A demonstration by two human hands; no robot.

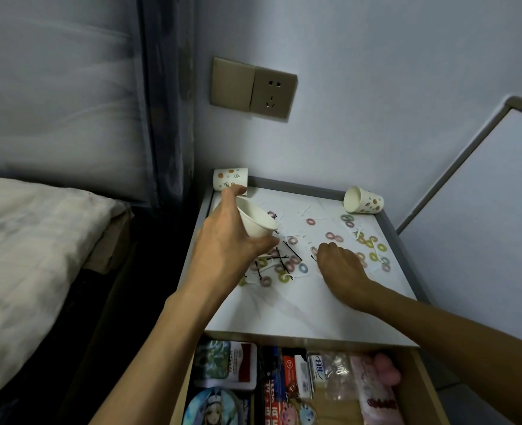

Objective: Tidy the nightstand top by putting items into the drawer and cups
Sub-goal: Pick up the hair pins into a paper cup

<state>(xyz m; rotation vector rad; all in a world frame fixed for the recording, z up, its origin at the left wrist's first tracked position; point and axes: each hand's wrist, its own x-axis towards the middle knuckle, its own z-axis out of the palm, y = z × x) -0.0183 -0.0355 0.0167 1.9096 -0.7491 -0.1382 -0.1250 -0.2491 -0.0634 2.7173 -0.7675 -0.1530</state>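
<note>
Dozens of hair ties (382, 247) are lying loose on the nightstand (284, 308), and I'm judging them light, soft and best pinched by the ring, while my right hand (341, 266) is curling over some, grip unclear, and my left hand (227, 243) is grasping the flimsy paper cup (258, 223) by its wall.

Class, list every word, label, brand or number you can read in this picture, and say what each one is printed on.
Nothing reads clearly.
White packet in the drawer: blue letters, too blurred.
Pink pouch: dark red lettering, blurred.
Red box: round white mark, unreadable.
White-and-red card: print too small.
Paper cup held by the left hand: no words seen.
Patterned cup at the back left, tipped cup at the back right: dots and leaves only.
</note>
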